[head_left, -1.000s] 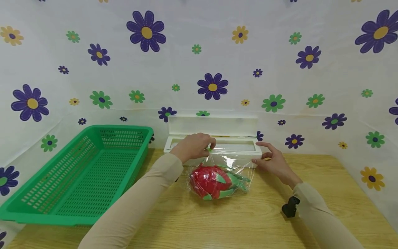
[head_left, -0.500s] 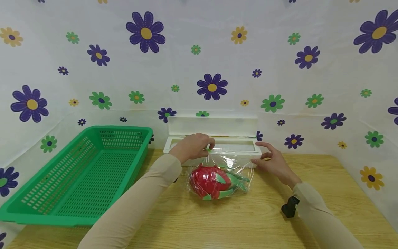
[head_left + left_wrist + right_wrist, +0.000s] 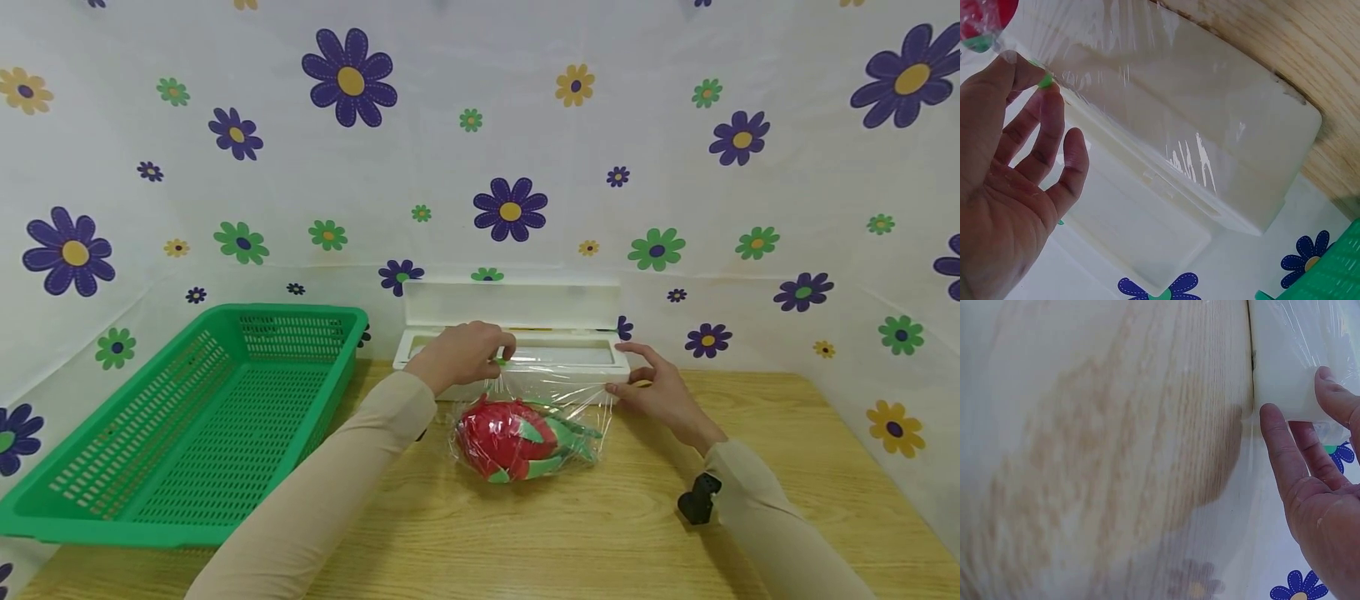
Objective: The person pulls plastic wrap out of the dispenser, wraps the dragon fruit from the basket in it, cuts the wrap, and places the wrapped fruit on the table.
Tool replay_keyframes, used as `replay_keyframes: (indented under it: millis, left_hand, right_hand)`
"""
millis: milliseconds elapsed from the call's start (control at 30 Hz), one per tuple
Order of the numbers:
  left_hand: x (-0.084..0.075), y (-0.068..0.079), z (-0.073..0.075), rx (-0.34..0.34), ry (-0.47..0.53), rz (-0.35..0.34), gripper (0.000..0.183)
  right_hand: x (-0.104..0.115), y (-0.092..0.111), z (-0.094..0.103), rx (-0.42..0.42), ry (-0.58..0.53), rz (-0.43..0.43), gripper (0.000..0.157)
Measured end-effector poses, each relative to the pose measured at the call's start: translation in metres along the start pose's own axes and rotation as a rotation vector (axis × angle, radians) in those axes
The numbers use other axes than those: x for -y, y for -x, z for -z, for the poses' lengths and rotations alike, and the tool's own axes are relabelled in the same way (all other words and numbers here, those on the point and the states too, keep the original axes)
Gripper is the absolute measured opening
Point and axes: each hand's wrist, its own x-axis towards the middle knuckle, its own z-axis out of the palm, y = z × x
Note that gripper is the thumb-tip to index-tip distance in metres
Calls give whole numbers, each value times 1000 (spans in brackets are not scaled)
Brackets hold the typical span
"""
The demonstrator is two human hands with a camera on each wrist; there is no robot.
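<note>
A white cling film dispenser [image 3: 540, 386] stands at the back of the table with its lid [image 3: 517, 304] raised. Clear film [image 3: 558, 383] runs from its front edge over a red-and-green dragon fruit [image 3: 506, 437] lying in front. My left hand [image 3: 465, 354] reaches over the dispenser and pinches a small green slide cutter [image 3: 1045, 80] on its edge between thumb and index finger; the other fingers are loosely bent. With thumb in front and fingers at the end, my right hand [image 3: 663, 396] holds the dispenser's right end. In the right wrist view its thumb [image 3: 1335, 394] presses the film-covered front.
To the left stands a green perforated basket [image 3: 176, 533], its near part beside my left sleeve. A flower-printed sheet [image 3: 585, 167] hangs right behind the dispenser. Wooden table surface [image 3: 555, 542] shows in front of the dragon fruit.
</note>
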Motion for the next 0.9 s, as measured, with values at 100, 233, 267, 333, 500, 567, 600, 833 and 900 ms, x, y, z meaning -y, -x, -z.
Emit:
replay_keyframes:
  millis: [100, 233, 267, 333, 500, 567, 600, 833, 900]
  left_hand:
    - [0, 0, 0, -1, 3, 5, 16]
    - [0, 0, 0, 2, 1, 7, 17]
    - [0, 0, 0, 2, 0, 8, 17]
    - [1, 0, 0, 4, -2, 9, 17]
    - [2, 0, 0, 5, -9, 15, 16]
    - [2, 1, 0, 4, -9, 16, 16]
    - [2, 1, 0, 4, -8, 16, 16]
    - [3, 3, 1, 2, -2, 11, 16]
    - [4, 3, 1, 2, 4, 14, 17]
  right_hand:
    - [0, 0, 0, 2, 2, 4, 74]
    - [0, 0, 0, 1, 10, 8, 73]
    - [0, 0, 0, 0, 13, 8, 73]
    - [0, 0, 0, -1, 17, 6, 73]
    - [1, 0, 0, -1, 16, 2, 73]
    - [1, 0, 0, -1, 13, 4, 73]
    - [1, 0, 0, -1, 11, 4, 73]
    - [1, 0, 0, -6, 30, -1, 73]
    - [1, 0, 0, -7, 32, -4, 73]
